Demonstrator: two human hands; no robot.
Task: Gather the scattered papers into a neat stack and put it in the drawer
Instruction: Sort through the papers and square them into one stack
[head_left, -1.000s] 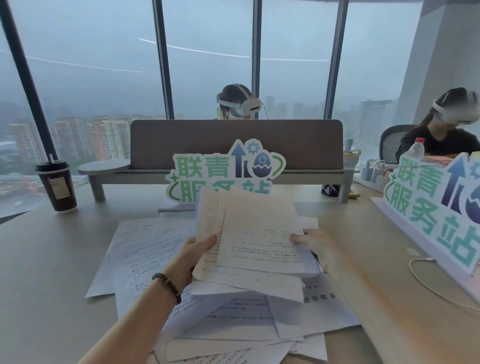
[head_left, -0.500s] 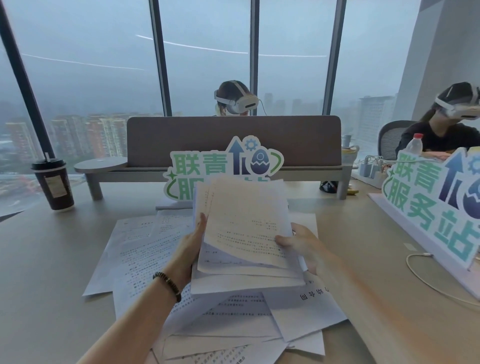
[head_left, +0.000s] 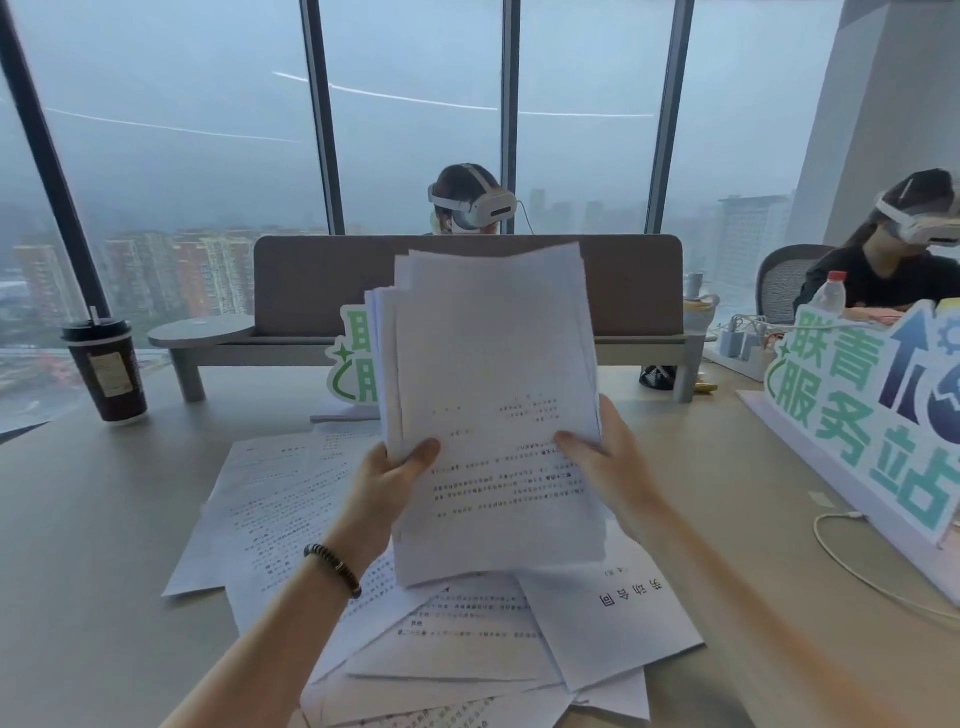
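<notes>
- While the left hand (head_left: 387, 480) grips the left edge of a sheaf of papers (head_left: 493, 410), thumb on the front sheet and fingers hidden behind, a dark beaded bracelet (head_left: 332, 569) circles its wrist.
- On the opposite side the right hand (head_left: 605, 457) clasps the right edge of the same sheaf, thumb pressed flat across the printed face.
- Held between both hands, the sheaf stands nearly upright above the table (head_left: 93, 545), its sheets unevenly aligned, with several edges stepping out at the top left.
- Its lower edge hangs just over the loose papers (head_left: 467, 639) that lie on the table; whether it touches them cannot be told.
- Those loose papers lie overlapping at mixed angles, spreading left of the left forearm and down toward the bottom of the view; one sheet with large printed characters (head_left: 613, 618) lies to the lower right, turned upside down to the camera.
- Behind the sheaf a green-and-white cut-out sign (head_left: 353, 364) stands on the table, mostly covered by the raised sheets.
- Further back runs a brown desk divider (head_left: 311, 286) on a pale shelf.
- A dark lidded paper cup (head_left: 106, 371) stands at the far left of the table, well apart from the papers.
- Along the right edge stands a second, larger cut-out sign (head_left: 872, 421), with a white cable (head_left: 841, 551) looping on the table beside it.
- No drawer shows in the view.
</notes>
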